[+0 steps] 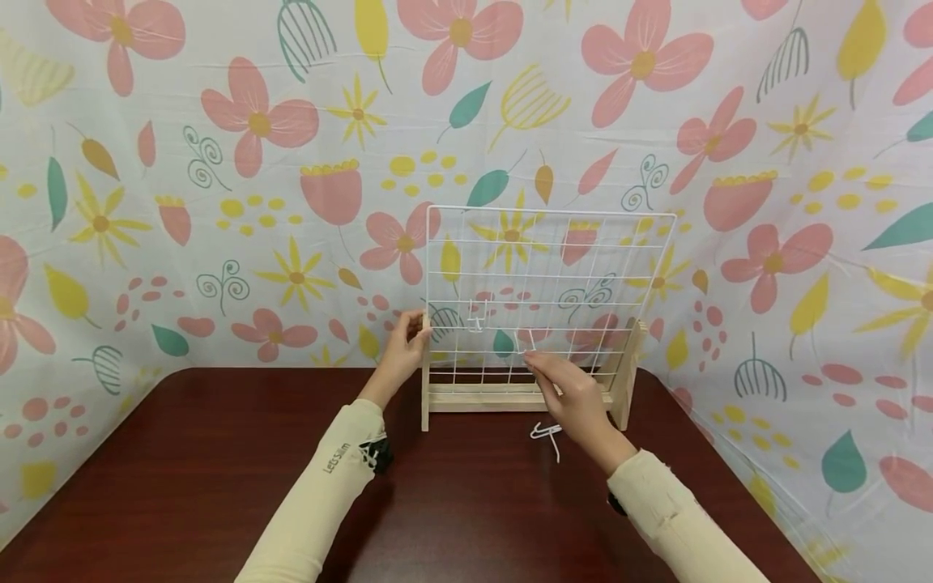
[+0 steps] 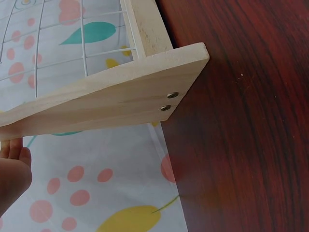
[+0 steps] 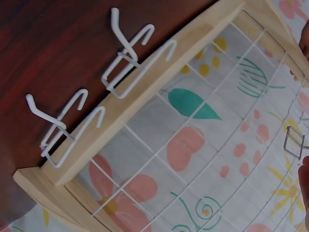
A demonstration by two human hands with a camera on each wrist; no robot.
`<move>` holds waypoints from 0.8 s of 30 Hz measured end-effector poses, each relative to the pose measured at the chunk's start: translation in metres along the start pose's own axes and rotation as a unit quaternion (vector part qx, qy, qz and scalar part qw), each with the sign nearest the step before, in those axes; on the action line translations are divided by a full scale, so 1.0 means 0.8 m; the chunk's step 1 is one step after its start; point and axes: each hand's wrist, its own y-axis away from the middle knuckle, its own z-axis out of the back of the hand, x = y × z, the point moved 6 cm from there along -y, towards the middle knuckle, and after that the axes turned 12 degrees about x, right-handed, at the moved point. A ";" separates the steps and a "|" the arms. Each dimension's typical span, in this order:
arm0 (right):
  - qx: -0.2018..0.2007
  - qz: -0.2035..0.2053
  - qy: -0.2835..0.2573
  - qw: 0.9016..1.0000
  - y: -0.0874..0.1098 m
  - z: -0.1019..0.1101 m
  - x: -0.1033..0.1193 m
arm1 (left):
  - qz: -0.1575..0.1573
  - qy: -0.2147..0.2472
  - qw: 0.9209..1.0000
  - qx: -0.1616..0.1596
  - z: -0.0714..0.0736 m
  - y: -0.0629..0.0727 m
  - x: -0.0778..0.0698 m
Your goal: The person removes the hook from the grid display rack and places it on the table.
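A white wire grid (image 1: 554, 304) stands upright in a light wooden stand (image 1: 503, 399). My left hand (image 1: 406, 344) grips the stand's left upright (image 2: 116, 94) partway up, with fingertips at its outer side. In front of the grid, right of its lower middle, my right hand (image 1: 572, 395) pinches a small white wire hook (image 1: 532, 338), mostly hidden behind the fingers. Another white hook (image 1: 476, 316) hangs on the grid, up and left of that hand. By the stand's front bar lie two white hooks, one (image 3: 128, 60) nearer the middle, the other (image 3: 65, 128) farther right.
A dark red-brown wooden table (image 1: 219, 478) carries the stand near its back edge. Behind it hangs a white cloth (image 1: 306, 210) with flowers and leaves printed on it. The stand's right upright (image 1: 628, 376) slants up beside my right forearm.
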 end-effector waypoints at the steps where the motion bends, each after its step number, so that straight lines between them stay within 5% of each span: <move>1: 0.002 0.001 -0.002 1.000 0.002 -0.001 0.001 | -0.002 -0.001 1.000 0.000 0.000 0.000 0.000; 24: 0.034 0.067 -0.005 0.997 0.024 -0.020 0.013 | 0.003 0.009 1.000 -0.003 0.001 -0.001 0.001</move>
